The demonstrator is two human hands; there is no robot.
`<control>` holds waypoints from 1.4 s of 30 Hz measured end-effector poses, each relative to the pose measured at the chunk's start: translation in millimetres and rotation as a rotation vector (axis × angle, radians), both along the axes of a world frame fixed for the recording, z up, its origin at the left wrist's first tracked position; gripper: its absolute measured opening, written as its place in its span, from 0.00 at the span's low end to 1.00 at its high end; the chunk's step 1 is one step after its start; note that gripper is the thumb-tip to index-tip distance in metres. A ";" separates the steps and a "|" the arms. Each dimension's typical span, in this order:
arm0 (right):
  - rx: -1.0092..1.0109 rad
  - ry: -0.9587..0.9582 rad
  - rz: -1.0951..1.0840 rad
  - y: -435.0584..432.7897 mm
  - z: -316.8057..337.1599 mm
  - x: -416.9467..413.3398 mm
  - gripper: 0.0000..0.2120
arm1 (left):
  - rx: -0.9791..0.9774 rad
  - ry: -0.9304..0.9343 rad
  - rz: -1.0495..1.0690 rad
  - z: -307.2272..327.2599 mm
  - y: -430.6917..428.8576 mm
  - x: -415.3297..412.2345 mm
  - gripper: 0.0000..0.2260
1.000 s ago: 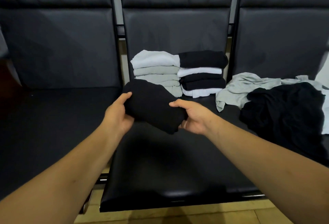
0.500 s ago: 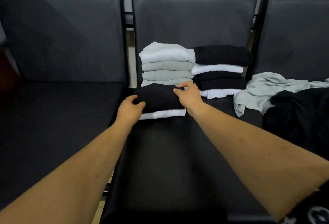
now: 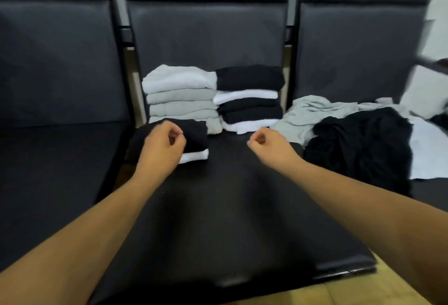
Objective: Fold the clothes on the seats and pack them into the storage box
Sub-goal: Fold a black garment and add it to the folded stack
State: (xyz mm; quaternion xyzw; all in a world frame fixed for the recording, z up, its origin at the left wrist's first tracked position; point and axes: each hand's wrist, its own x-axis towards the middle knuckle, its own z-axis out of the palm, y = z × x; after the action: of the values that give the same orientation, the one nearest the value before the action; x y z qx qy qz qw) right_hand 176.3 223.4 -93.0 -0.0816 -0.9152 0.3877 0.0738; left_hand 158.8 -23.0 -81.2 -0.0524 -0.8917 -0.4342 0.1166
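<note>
Near the left edge of the black padded bench seat [image 3: 218,207], folded black cloth garment [image 3: 194,132] lies atop folded white garment [image 3: 196,155]. Left hand [image 3: 162,146], right hand [image 3: 270,146]: fingers curled, holding nothing.

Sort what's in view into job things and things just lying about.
Job: left folded stack; right folded stack; folded black garment on folded white garment; crumpled grey garment; crumpled black garment; loose white garment.
Just there: left seat; wooden floor.

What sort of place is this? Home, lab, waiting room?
Probably a waiting area: a row of linked black padded seats on a metal frame, over a wood-tone floor. The middle seat holds stacks of folded clothes.
</note>
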 end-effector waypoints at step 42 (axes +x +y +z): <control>-1.033 0.688 -0.411 196.0 230.0 92.9 0.11 | 0.483 -0.173 -0.747 102.1 322.1 45.3 0.05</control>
State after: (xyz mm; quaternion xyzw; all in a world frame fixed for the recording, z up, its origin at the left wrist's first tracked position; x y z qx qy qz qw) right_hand 269.2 419.3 137.0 -0.1512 -0.5010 0.7594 0.3865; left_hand 204.1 299.1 21.0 -0.3053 -0.6914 -0.6448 -0.1141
